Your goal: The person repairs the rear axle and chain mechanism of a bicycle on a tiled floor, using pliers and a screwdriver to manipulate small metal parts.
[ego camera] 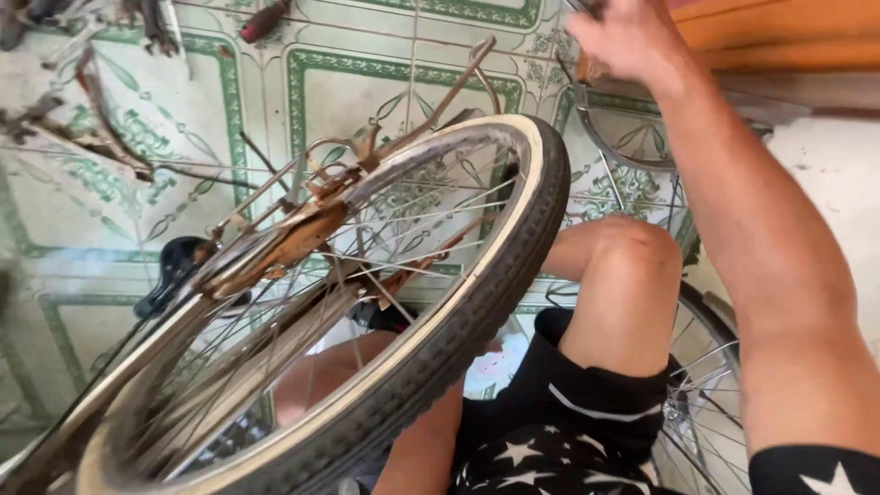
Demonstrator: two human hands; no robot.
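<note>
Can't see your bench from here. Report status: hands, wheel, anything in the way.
Right hand raised at a bare chrome wheel rim, grip unclear. Left hand out of view. Black-tyred, white-walled spoked bicycle wheel and rusty metal bracket fill the foreground.

Bright, even daylight, soft shadows, motion blur along the left edge.

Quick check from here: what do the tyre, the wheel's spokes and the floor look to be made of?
Tyre: looks like black rubber with a pale sidewall, matte, ribbed tread along its edge. Spokes: thin metal wire, dull grey; the bracket near them is brown, probably rusted. Floor: glazed ceramic tile, judging by grout lines, printed green pattern and slight sheen.
</note>
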